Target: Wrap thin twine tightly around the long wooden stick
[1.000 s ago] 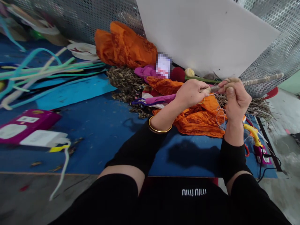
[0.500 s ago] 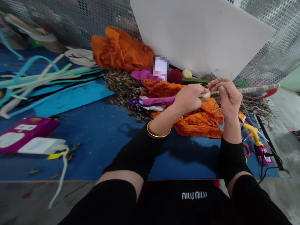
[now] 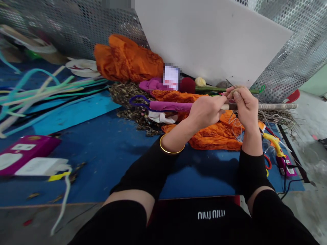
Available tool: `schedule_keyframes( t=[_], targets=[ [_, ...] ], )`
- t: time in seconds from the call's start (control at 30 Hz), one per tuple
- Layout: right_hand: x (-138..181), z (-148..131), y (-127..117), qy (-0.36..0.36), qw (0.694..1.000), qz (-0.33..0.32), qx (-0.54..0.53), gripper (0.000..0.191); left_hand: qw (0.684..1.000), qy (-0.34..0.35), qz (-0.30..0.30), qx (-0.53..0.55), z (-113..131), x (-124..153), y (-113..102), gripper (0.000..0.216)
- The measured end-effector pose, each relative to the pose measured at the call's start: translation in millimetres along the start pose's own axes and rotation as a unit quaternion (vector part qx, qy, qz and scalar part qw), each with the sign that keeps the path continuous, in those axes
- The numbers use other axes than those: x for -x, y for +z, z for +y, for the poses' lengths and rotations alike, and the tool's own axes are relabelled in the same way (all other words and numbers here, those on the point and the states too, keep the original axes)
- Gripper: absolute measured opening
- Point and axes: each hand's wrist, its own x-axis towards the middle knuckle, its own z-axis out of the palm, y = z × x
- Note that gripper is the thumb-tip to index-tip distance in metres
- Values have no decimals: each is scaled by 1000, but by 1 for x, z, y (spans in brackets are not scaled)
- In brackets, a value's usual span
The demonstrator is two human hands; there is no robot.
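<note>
My left hand (image 3: 205, 110) is closed around a long thin stick (image 3: 270, 106) that lies almost level across the view. The stick's right part is wound with pale twine; its left part is wrapped in magenta material (image 3: 168, 105) ending in a purple loop (image 3: 135, 100). My right hand (image 3: 244, 105) pinches the stick just right of my left hand, fingers curled over it. Thin loose twine (image 3: 236, 124) hangs in loops below my right hand. A gold bangle (image 3: 170, 149) sits on my left wrist. Both hands hover above crumpled orange cloth (image 3: 217, 134).
A blue mat (image 3: 109, 149) covers the floor. More orange cloth (image 3: 127, 61) and a white board (image 3: 212, 37) lean on a perforated metal wall. Dried plant bits (image 3: 127, 95), teal and pale strips (image 3: 46, 88), a magenta box (image 3: 25, 149), a yellow glue gun (image 3: 274, 141) lie around.
The stick has tipped from rising to the right to nearly level, and both hands have shifted slightly left. The magenta-wrapped end with its purple loop now shows further left.
</note>
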Motion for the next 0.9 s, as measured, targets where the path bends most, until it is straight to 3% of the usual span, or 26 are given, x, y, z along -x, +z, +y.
schedule_keyframes(
  t=[0.13,0.43,0.7,0.9],
  targets=[
    [0,0,-3,15,1000,17,-20,39,1000,1,4,-7,3,1,1,37],
    [0,1,-2,17,999,37,-23,40,1000,9,1,-19,6,1,0,34],
    [0,4,3,-10,999,47,7,41,989,99,98,-50,-3,3,15,30],
    [0,3,-12,54,993,76,-74,36,993,62,97,-28,-15,2,6,23]
  ],
)
